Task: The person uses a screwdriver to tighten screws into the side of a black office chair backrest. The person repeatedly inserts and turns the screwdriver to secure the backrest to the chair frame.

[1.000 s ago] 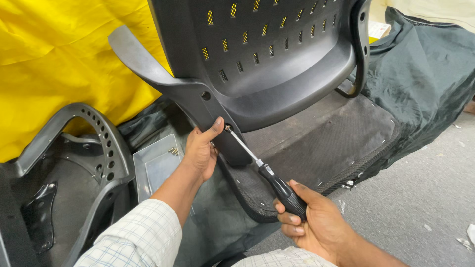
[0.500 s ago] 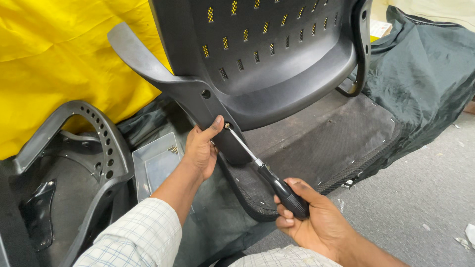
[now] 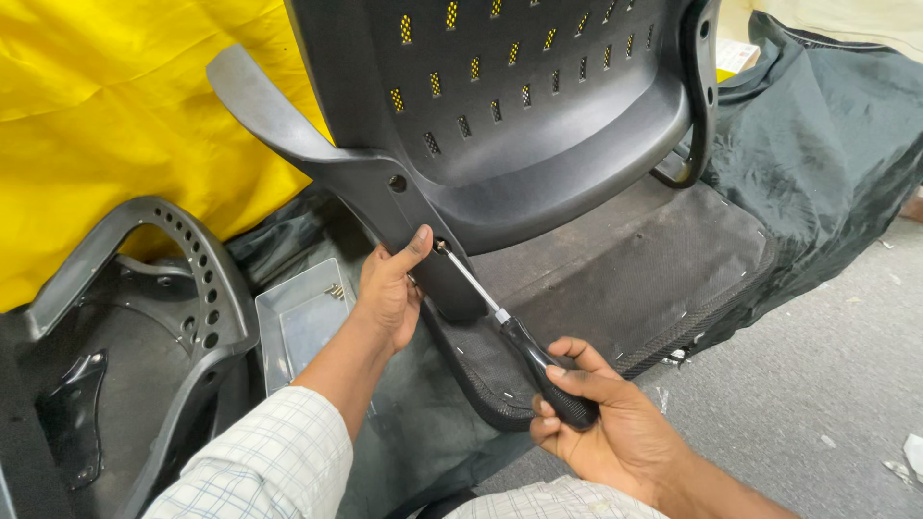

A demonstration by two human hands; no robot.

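Grey floor (image 3: 817,384), yellow sheet (image 3: 115,125) behind: one right hand (image 3: 601,428) is clamping one screwdriver (image 3: 510,336); one left hand (image 3: 389,288) is bracing one black chair armrest (image 3: 385,187), fingers pressed flat.

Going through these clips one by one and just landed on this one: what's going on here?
A person is working on a black plastic chair back that stands over a seat base. The right hand grips a black-handled screwdriver, its tip at a hole in the chair's armrest bracket. The left hand steadies that bracket, thumb beside the tip. A small clear tray holding a few screws sits to the left, next to another chair frame.
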